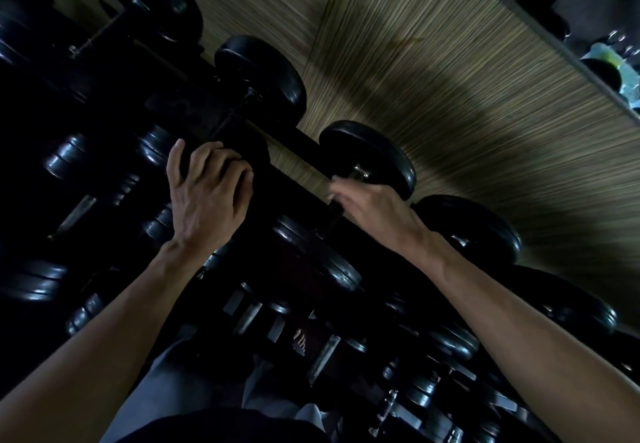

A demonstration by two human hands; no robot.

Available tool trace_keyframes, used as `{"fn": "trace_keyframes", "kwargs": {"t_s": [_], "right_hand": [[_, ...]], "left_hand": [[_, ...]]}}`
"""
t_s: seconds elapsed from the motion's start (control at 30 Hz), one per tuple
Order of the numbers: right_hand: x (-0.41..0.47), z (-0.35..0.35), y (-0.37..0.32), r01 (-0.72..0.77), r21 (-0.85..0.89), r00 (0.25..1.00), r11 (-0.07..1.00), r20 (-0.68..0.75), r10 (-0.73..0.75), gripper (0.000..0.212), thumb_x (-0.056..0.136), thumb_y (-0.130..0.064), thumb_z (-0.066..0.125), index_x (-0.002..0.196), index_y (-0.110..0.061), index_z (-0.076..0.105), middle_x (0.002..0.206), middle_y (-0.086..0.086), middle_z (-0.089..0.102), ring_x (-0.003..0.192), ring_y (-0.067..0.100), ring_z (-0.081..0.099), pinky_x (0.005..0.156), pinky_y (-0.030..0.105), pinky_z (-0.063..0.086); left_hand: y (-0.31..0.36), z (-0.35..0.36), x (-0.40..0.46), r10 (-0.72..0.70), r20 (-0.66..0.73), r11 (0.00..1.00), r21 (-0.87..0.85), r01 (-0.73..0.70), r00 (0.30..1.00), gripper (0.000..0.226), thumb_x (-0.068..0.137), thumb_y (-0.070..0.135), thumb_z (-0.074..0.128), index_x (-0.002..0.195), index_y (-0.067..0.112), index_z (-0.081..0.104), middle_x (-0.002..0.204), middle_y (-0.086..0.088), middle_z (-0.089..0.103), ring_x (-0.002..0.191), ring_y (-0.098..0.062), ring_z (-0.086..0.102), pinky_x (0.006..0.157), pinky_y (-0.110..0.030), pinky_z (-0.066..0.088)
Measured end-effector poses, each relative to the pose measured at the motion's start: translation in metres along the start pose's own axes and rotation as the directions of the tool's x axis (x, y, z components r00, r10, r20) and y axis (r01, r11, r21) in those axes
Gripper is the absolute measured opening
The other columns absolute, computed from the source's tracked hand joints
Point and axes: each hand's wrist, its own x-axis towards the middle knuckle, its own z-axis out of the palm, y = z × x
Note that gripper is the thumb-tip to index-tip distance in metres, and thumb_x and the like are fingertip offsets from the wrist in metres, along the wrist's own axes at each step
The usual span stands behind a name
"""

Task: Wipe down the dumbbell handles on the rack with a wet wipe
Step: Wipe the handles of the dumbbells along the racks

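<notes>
A black dumbbell (370, 158) lies on the top tier of the rack (304, 137), right of centre in the frame, its round head standing out against the striped wall. Its metal handle (360, 173) shows as a short bright stub just below that head. The right hand (374, 212) reaches up to this handle, fingers curled toward it; a pale scrap at the fingertips may be the wipe (332, 196), but it is too blurred and dark to be sure, and whether the fingers actually close on the handle cannot be told.

The left hand (204, 189) is at centre left, its fingers curled over a dark dumbbell head (242, 151) on the same tier, thumb spread out to the left. It grips that head.

Above it, another dumbbell (263, 75) sits on the top tier near the upper middle of the frame. More dumbbells fill the lower tiers, across the left side and the lower right, with metal handles catching a little light.

The striped wall (433, 78) takes up the upper right. A mirror edge (554, 44) crosses the top right corner, with something light blue and green (613, 64) reflected in it. Both bare forearms come up from the bottom of the frame.
</notes>
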Motion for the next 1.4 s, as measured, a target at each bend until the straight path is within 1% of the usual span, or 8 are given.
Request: {"fn": "trace_keyframes", "kwargs": {"t_s": [0.2,0.43,0.53,0.63,0.8,1.03,1.2,1.4], "right_hand": [[0.008,-0.001,0.021,0.039,-0.212,0.993,0.976,0.114,-0.015,0.031,0.088,0.006,0.066,0.119,0.000,0.066,0.131,0.021,0.062,0.129,0.030,0.056,0.111,0.044,0.043],[-0.003,0.011,-0.016,-0.059,0.184,0.945,0.981,0.328,-0.005,0.032,0.093,-0.002,0.062,0.122,-0.015,0.067,0.116,0.001,0.071,0.107,0.010,0.068,0.094,0.027,0.055],[0.012,-0.006,-0.013,-0.160,0.313,0.981,0.936,0.155,0.116,0.024,0.097,-0.012,0.061,0.119,-0.010,0.069,0.112,0.000,0.073,0.102,0.004,0.068,0.092,0.021,0.054],[0.032,-0.018,0.007,-0.083,0.061,0.996,0.995,-0.025,0.085,0.020,0.096,-0.008,0.060,0.113,-0.006,0.070,0.109,0.009,0.073,0.099,0.018,0.071,0.086,0.033,0.058],[0.040,-0.005,0.016,0.057,-0.361,0.951,0.931,0.302,0.060,0.020,0.093,0.005,0.054,0.106,-0.003,0.067,0.101,0.011,0.068,0.097,0.026,0.066,0.086,0.027,0.051],[0.062,-0.002,-0.010,-0.231,0.057,0.813,0.971,0.559,0.160,0.023,0.096,-0.008,0.057,0.104,-0.023,0.072,0.101,-0.011,0.073,0.097,0.001,0.067,0.088,0.026,0.055],[0.079,-0.017,0.011,-0.233,-0.107,0.867,0.967,0.427,0.256,0.016,0.097,-0.025,0.061,0.099,-0.013,0.071,0.093,0.001,0.072,0.086,0.015,0.069,0.080,0.040,0.057],[0.067,-0.006,-0.001,-0.250,0.020,0.760,0.968,0.624,0.183,0.014,0.097,-0.022,0.062,0.106,-0.026,0.072,0.093,-0.017,0.072,0.092,-0.004,0.066,0.085,0.019,0.053]], "left_hand": [[0.001,0.000,0.000,-0.002,0.001,1.000,0.002,0.002,1.000,0.030,0.106,0.033,0.050,0.102,0.015,0.072,0.110,-0.001,0.070,0.124,-0.026,0.054,0.121,-0.052,0.016],[0.001,0.002,0.000,0.000,-0.018,1.000,0.003,0.000,1.000,0.026,0.105,0.033,0.051,0.101,0.017,0.071,0.108,0.000,0.068,0.124,-0.025,0.053,0.121,-0.051,0.016],[0.000,0.002,-0.001,-0.001,-0.023,1.000,-0.004,0.001,1.000,0.026,0.105,0.032,0.052,0.100,0.016,0.072,0.107,0.000,0.069,0.123,-0.025,0.053,0.121,-0.050,0.015],[0.001,0.003,0.000,-0.001,-0.029,1.000,0.006,0.001,1.000,0.025,0.105,0.032,0.053,0.101,0.016,0.072,0.108,-0.001,0.069,0.122,-0.026,0.055,0.121,-0.052,0.017],[0.000,0.002,0.000,0.005,-0.016,1.000,0.010,-0.005,1.000,0.024,0.105,0.031,0.053,0.101,0.017,0.072,0.108,0.000,0.068,0.122,-0.025,0.054,0.121,-0.052,0.017],[0.000,0.002,0.000,-0.007,-0.014,1.000,-0.007,0.007,1.000,0.023,0.105,0.031,0.054,0.101,0.017,0.071,0.108,0.000,0.068,0.122,-0.025,0.053,0.121,-0.051,0.016],[0.001,0.003,-0.001,0.003,-0.044,1.000,0.008,-0.003,0.999,0.024,0.105,0.031,0.054,0.100,0.017,0.072,0.106,0.000,0.069,0.118,-0.025,0.056,0.121,-0.050,0.017],[-0.001,0.004,-0.002,-0.003,-0.009,1.000,0.026,0.003,1.000,0.028,0.106,0.033,0.049,0.103,0.016,0.072,0.108,-0.001,0.069,0.121,-0.026,0.055,0.122,-0.051,0.015]]}}
